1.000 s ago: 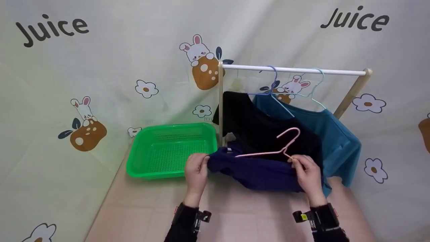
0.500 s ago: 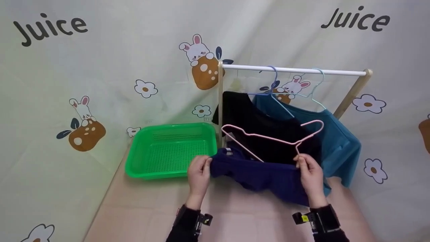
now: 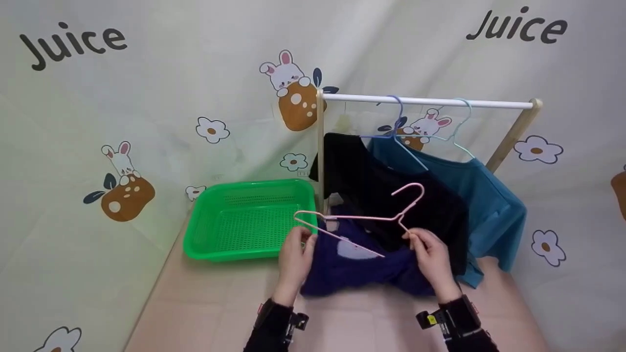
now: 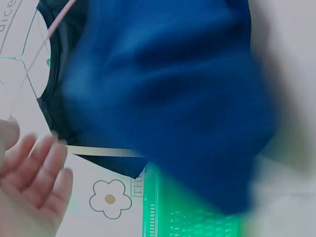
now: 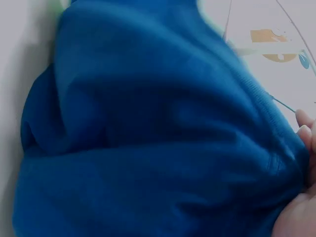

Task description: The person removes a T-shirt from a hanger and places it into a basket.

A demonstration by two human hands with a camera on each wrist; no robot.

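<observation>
A dark blue shirt (image 3: 352, 281) hangs bunched in front of the rack, its cloth filling much of both wrist views. My right hand (image 3: 433, 259) pinches the shirt's neckline together with one shoulder of a pink clothes hanger (image 3: 362, 217). The hanger's hook points up, and its other shoulder sticks out above the cloth to the left. Close below that free end is my left hand (image 3: 296, 259). In the left wrist view the left hand's fingers (image 4: 47, 173) are loosely spread, with no cloth between them. Where the hanger's right end sits inside the shirt is hidden.
Behind the hands stands a small clothes rack with a white rail (image 3: 440, 101). A black shirt (image 3: 371, 176) on a purple hanger and a teal shirt (image 3: 494, 200) on a light green hanger hang from it. A green basket (image 3: 195, 244) stands left on the table (image 3: 195, 303).
The left hand has let go of the shirt's left side, which has dropped. The hanger swung up, then came left and lower, its left end now near the left hand.
</observation>
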